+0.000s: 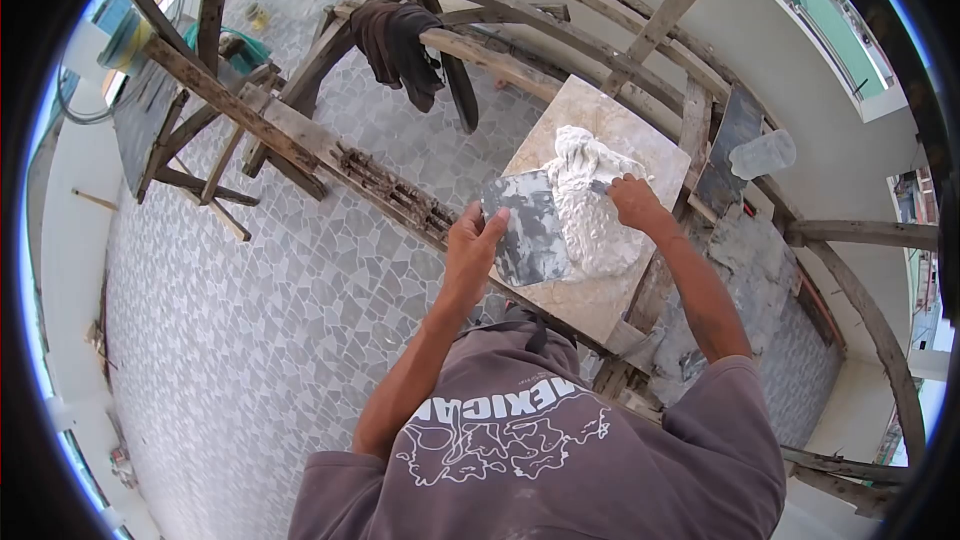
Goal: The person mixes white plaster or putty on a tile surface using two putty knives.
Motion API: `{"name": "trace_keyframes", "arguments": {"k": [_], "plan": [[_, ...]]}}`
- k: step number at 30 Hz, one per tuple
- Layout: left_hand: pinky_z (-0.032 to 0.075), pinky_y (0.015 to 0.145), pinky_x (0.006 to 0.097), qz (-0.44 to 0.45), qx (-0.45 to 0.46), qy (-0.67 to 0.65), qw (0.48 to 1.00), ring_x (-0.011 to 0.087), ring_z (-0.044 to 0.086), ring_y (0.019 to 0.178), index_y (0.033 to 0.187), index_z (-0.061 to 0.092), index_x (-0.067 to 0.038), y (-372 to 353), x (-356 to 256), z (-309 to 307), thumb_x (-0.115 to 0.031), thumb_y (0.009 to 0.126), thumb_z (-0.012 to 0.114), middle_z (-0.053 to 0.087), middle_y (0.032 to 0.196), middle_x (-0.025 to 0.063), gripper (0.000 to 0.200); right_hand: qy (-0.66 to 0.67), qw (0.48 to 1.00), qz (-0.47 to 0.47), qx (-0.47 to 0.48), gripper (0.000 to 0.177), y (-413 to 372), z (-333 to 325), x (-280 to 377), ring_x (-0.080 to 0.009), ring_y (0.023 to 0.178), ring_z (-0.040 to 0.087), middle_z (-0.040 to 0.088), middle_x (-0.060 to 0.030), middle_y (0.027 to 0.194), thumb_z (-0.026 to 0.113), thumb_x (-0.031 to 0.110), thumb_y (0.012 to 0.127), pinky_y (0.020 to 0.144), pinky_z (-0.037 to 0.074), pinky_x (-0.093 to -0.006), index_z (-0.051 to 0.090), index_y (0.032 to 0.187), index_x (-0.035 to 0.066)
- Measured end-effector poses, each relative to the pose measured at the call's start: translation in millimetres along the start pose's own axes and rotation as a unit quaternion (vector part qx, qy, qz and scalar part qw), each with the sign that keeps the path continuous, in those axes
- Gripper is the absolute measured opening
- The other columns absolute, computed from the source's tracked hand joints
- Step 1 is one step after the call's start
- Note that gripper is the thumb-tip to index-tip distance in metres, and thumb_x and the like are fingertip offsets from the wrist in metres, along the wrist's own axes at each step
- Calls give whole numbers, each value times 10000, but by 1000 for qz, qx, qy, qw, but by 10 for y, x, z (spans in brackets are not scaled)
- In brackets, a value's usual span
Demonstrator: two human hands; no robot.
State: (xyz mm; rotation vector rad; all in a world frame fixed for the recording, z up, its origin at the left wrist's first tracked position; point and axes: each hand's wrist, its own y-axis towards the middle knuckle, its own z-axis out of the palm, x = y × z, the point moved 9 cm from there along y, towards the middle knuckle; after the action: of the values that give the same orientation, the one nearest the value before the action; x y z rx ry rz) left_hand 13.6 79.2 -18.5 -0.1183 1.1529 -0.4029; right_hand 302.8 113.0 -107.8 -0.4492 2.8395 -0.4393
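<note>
A mound of wet white putty (598, 225) lies on a square marble-look tile (628, 285). My left hand (472, 248) grips the left edge of a flat grey plate (530, 230), thumb on top. White smears cover that plate, and its right edge meets the putty. Over the mound's right side, my right hand (640, 205) is closed round a small putty knife (600, 187). Its handle is hidden in my fist, and only a short dark piece of the blade shows against the putty.
Rough wooden scaffold beams (300, 135) surround the tile. A dark cloth (397, 48) hangs over one beam. To the right are a clear plastic container (763, 154) and a dark board (728, 145). The floor (250, 310) below has a grey stone pattern.
</note>
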Motion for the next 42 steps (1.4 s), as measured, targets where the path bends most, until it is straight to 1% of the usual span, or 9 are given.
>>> {"name": "trace_keyframes", "arguments": {"k": [7, 13, 17, 21, 24, 27, 31, 37, 42], "plan": [[423, 674, 205, -6, 4, 10, 1000, 27, 513, 786, 1087, 594, 13, 20, 93, 16, -183, 988, 586, 624, 898, 3, 219, 16, 992, 81, -91, 264, 66, -89, -324, -300, 1021, 588, 622, -101, 1039, 609, 21, 754, 810, 503, -428, 652, 1013, 43], [449, 708, 213, 4, -11, -17, 1000, 37, 547, 815, 1106, 595, 17, -21, 32, -13, -183, 989, 587, 652, 949, 23, 233, 49, 998, 42, 20, 221, 102, -327, -218, -300, 1038, 599, 638, -109, 1058, 608, 33, 771, 817, 516, -441, 683, 975, 77], [466, 724, 221, -7, -6, -13, 1000, 46, 563, 826, 1111, 596, 18, -33, 32, 68, -180, 989, 586, 655, 964, 25, 233, 4, 989, 75, -129, 215, 311, -437, -256, -287, 1016, 599, 637, -92, 1010, 587, 21, 790, 832, 503, -433, 668, 984, 61], [491, 745, 225, 8, -1, 2, 1000, 56, 591, 850, 1131, 586, 9, -33, 53, 1, -176, 987, 588, 660, 988, 29, 235, 9, 999, -40, -13, 209, 434, 69, 88, -293, 1022, 592, 631, -89, 1010, 627, 60, 772, 804, 518, -457, 662, 978, 48], [515, 765, 225, 9, -9, -18, 1000, 69, 624, 883, 1159, 573, -6, -80, 53, -44, -163, 982, 597, 669, 1022, 38, 238, 34, 999, 21, 34, 212, 429, -403, -105, -292, 1026, 590, 632, -89, 1014, 630, 47, 769, 820, 510, -448, 663, 978, 52], [512, 770, 223, -3, -8, -8, 1000, 69, 624, 886, 1162, 572, -2, -39, 80, -36, -161, 981, 598, 670, 1025, 40, 242, 12, 992, 61, -111, 214, 535, -596, -172, -286, 1030, 587, 633, -89, 1024, 627, 44, 777, 840, 500, -432, 666, 987, 58], [512, 747, 221, 11, -11, 2, 1000, 61, 619, 872, 1136, 574, -2, -82, 19, -33, -166, 981, 599, 666, 1010, 37, 227, -23, 998, -57, -15, 239, 585, -73, 237, -284, 1020, 602, 636, -98, 1032, 617, 57, 791, 843, 496, -429, 685, 1020, 56], [503, 728, 219, -3, -12, 5, 1000, 45, 598, 848, 1113, 574, -5, -67, 112, -75, -179, 984, 596, 657, 978, 23, 218, 19, 995, 34, -89, 232, 602, -560, -195, -278, 1011, 611, 645, -105, 1028, 621, 51, 781, 808, 516, -430, 685, 1004, 56], [510, 710, 225, 15, 6, 11, 1000, 51, 598, 826, 1106, 576, -9, -72, 78, -14, -181, 983, 595, 654, 977, 27, 212, -6, 999, -12, -30, 179, 616, 38, 48, -278, 1021, 610, 642, -108, 1048, 616, 86, 808, 834, 517, -435, 689, 964, 40]]}}
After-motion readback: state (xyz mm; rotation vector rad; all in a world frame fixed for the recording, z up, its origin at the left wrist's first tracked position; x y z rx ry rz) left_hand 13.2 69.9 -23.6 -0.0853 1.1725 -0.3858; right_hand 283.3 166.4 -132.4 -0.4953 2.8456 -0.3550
